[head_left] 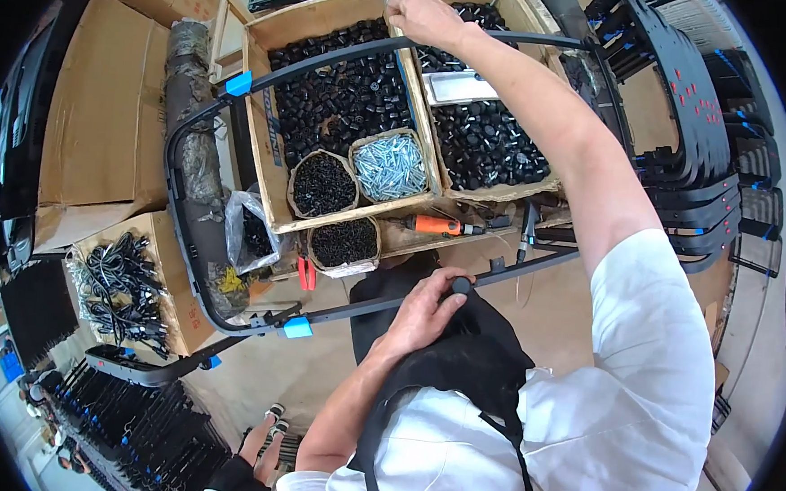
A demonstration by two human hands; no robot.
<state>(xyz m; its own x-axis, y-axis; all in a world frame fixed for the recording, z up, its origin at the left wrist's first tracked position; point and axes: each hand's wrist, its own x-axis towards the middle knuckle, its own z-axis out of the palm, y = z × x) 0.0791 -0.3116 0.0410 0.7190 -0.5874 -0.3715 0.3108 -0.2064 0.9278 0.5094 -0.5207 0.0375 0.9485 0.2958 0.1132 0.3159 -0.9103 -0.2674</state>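
Observation:
A large black tubular frame (173,187) with blue clips (238,83) lies over the cardboard boxes. My right hand (429,20) is stretched far forward and closed on the frame's far bar, above a box of black caps (344,85). My left hand (420,312) is closed on the frame's near bar, pressing a small black cap (461,286) at a stub on it. I wear a white shirt and a black apron.
A second box of black caps (489,143) holds a metal tray (457,87). Bags of black screws (323,185) and silver screws (391,166) sit in front. An orange power screwdriver (437,225) lies below. Stacked black frames (688,129) stand right; more parts lie lower left.

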